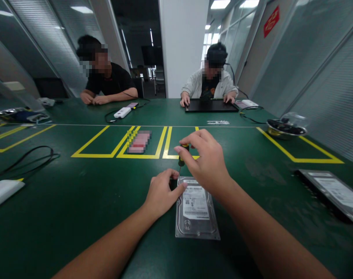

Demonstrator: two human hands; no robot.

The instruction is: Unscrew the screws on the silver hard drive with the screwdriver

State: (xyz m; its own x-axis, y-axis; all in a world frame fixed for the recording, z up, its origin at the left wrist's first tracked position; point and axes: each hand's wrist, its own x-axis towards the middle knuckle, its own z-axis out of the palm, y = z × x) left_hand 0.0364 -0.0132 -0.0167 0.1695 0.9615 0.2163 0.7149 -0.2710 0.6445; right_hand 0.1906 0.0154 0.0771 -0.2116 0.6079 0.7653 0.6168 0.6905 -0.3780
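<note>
A silver hard drive (197, 211) with a white label lies flat on the green table (77, 201) right in front of me. My left hand (162, 193) presses against the drive's far left corner, fingers curled at its edge. My right hand (204, 159) hovers above the drive's far end and pinches the top of a small screwdriver (182, 153) with a yellow and black handle. The screwdriver stands upright, its thin tip pointing down at the drive's far left corner.
A second hard drive (333, 193) lies at the right. A metal bowl (285, 130) sits at the far right. Yellow tape boxes (106, 149) mark the table. A black cable (28, 159) and white device (2, 192) lie left. Two people sit across, one at a black tray (211, 105).
</note>
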